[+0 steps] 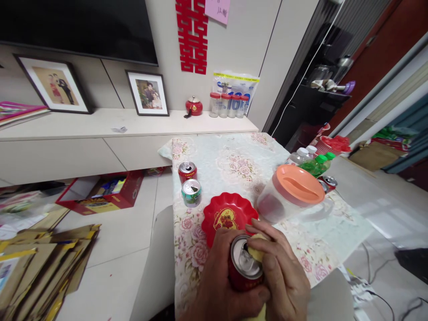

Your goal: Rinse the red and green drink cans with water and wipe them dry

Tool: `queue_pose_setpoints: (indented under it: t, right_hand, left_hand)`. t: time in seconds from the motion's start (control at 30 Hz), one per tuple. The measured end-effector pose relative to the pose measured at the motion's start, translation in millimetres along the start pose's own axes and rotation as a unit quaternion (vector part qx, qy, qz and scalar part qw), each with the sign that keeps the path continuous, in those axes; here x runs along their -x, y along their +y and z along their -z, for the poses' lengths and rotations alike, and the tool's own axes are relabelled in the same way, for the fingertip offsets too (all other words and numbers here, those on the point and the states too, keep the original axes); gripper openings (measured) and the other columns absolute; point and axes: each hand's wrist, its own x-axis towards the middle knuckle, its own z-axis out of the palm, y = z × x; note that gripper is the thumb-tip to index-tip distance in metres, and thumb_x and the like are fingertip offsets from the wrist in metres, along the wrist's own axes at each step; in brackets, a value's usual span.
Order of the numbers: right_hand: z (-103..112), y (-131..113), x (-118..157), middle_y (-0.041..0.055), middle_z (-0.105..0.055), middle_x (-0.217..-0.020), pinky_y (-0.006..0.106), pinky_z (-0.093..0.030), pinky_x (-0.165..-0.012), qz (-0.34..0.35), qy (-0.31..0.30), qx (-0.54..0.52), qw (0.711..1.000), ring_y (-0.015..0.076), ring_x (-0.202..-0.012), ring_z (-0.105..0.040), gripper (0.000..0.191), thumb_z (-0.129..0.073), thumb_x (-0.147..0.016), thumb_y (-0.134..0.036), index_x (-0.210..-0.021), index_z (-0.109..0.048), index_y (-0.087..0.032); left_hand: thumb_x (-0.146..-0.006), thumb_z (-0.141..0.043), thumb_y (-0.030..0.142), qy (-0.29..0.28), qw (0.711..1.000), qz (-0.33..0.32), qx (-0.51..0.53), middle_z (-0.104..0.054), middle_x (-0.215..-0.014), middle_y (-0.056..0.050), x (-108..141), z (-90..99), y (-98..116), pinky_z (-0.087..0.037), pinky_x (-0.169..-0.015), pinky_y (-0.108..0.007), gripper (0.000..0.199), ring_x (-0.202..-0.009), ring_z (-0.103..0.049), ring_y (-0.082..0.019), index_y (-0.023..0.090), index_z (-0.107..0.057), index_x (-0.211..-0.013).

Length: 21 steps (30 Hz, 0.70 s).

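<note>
So the red can (243, 266) sat right at the bottom of the view, held up over the near edge of the table (230, 160), basically in front of the person's chest. The left hand (217, 285) was wrapped around its side from the left, fingers curled snug against the wall of the can, so that hand was closed on it and doing the holding. The right hand (284, 276) came in from the right and over the top, pinching a yellow cloth (256, 249) against the silver lid, right by the open mouth hole. Both hands were touching the can, neither one nearer really, but the right was the one up on the lid.

The can stood nearly upright, long axis pointing up toward the camera with a slight tilt away, so the lid faced the lens. Red body, shiny top, tab area partly hidden under the cloth.

Just beyond the hands was a red scalloped plate (229, 214), and past that to the left a green can (191, 192) and another red can (187, 171), both opened. A clear pitcher (287, 194) with an orange lid lay tipped on its side to the right, near some bottles (312, 162)
</note>
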Motion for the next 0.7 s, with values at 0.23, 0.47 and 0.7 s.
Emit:
queue_pose_setpoints:
  t: [0.23, 0.47, 0.7]
  right_hand:
    - [-20.0, 5.1, 15.4, 0.0077, -0.079, -0.118, 0.04, -0.057, -0.103, -0.117, 0.118, -0.145, 0.975, 0.0267, -0.117, -0.071, 0.029, -0.075, -0.092, -0.054, -0.095, -0.083, -0.026]
    - [-20.4, 14.8, 6.6, 0.0075, -0.081, -0.096, 0.036, -0.062, -0.08, -0.259, 0.021, -0.152, 0.954, 0.0262, -0.09, -0.076, 0.047, -0.068, -0.092, -0.066, -0.098, -0.084, -0.022]
    - [-18.2, 29.0, -9.0, 0.0043, -0.076, -0.076, 0.034, -0.058, -0.066, -0.254, -0.093, -0.193, 0.943, 0.0223, -0.071, -0.07, 0.044, -0.068, -0.092, -0.065, -0.084, -0.08, -0.023]
  left_hand:
    - [-0.077, -0.086, 0.049, 0.055, 0.998, -0.037, -0.001, -0.067, -0.109, -0.003, 0.6, 4.6, 3.0, -0.06, -0.081, -0.036, 0.057, -0.092, -0.07, -0.023, 0.025, -0.062, -0.124]
    - [-0.084, -0.082, 0.051, 0.089, 0.978, -0.159, -0.099, -0.064, -0.113, -0.006, -0.7, 11.2, 4.7, -0.061, -0.086, -0.039, 0.058, -0.1, -0.068, -0.026, 0.027, -0.059, -0.132]
    - [-0.082, -0.083, 0.042, 0.028, 0.979, -0.19, -0.068, -0.062, -0.119, -0.008, 1.7, 17.6, 4.5, -0.062, -0.089, -0.039, 0.067, -0.104, -0.067, -0.027, 0.029, -0.055, -0.142]
